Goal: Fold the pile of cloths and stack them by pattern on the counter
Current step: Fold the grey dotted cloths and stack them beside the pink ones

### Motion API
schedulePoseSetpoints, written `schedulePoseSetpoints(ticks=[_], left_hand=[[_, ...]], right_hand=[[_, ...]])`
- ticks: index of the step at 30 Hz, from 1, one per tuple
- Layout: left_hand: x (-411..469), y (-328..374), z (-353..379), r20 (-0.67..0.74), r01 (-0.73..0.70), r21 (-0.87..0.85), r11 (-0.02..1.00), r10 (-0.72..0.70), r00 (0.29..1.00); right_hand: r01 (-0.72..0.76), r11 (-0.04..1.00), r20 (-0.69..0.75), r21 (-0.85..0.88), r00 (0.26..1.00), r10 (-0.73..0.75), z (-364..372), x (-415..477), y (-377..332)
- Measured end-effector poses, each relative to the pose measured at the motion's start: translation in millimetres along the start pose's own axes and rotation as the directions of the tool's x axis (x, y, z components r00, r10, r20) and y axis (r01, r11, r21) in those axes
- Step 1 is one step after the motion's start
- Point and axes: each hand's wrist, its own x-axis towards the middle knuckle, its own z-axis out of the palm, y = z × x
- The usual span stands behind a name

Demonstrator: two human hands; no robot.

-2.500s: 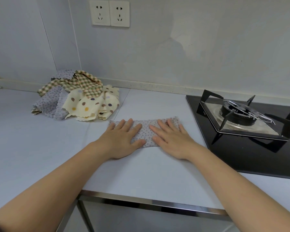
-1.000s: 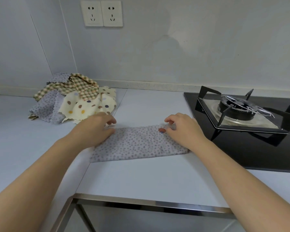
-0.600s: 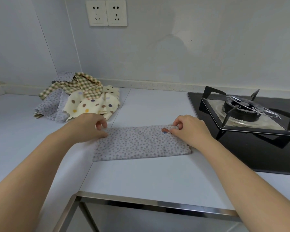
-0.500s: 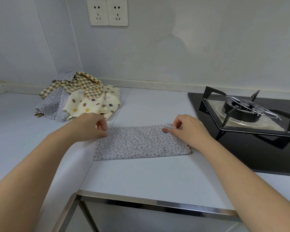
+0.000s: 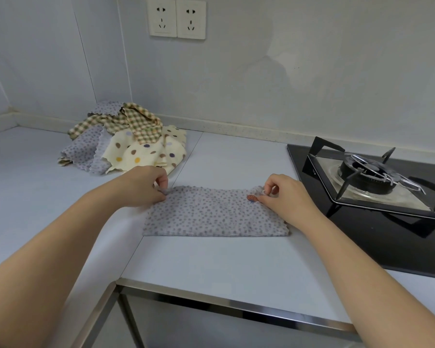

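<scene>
— How many cloths are out?

— One folded grey cloth lies alone as a long strip on the counter, straight in front of the person. It sits between the pile and the hob. The pile is at the back left near the wall, just beyond the strip's left end. I count three patterns in it: a checked cloth on top, a cream spotted cloth beneath it, and grey dotted fabric on the left side. I cannot tell whether the grey parts are one piece or two.

— What else is there?

— Two wall sockets side by side above the pile, and one burner in view on the black hob.

— And the hands?

— Two, both bare. The left hand has thumb and forefinger pinched on the strip's far left corner, where the fabric bunches up a little. Its other fingers are curled in. The right hand pinches the far right corner, with the thumb lying on top of the fabric and the remaining fingers curled above it.

— Is the strip flat?

— Its near edge lies flat on the counter, with the right end near the hob.
</scene>
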Motion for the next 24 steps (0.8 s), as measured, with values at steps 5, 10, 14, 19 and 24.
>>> schedulePoseSetpoints(ticks=[5, 10, 14, 19, 24], left_hand=[[3, -3, 5, -0.025, -0.02, 0.019, 1.0, 0.02, 0.999], [7, -2, 10, -0.038, -0.057, 0.05, 0.997, 0.059, 0.998], [6, -2, 11, -0.049, -0.088, 0.029, 0.996, 0.09, 0.995], [5, -4, 13, -0.072, -0.053, -0.02, 0.998, 0.051, 0.996], [6, -4, 12, -0.065, -0.086, -0.024, 0.996, 0.084, 0.994]], right_hand=[[-0.012, 1.0, 0.014, -0.026, 1.0, 0.012, 2, 2, 1], [-0.006, 1.0, 0.042, 0.001, 0.999, 0.006, 4, 6, 3], [0.042, 0.999, 0.071, -0.011, 0.997, -0.042, 8, 8, 0], [0.011, 1.0, 0.025, 0.009, 1.0, -0.011, 10, 8, 0], [-0.002, 0.989, 0.042, -0.149, 0.999, 0.008, 8, 9, 0]])
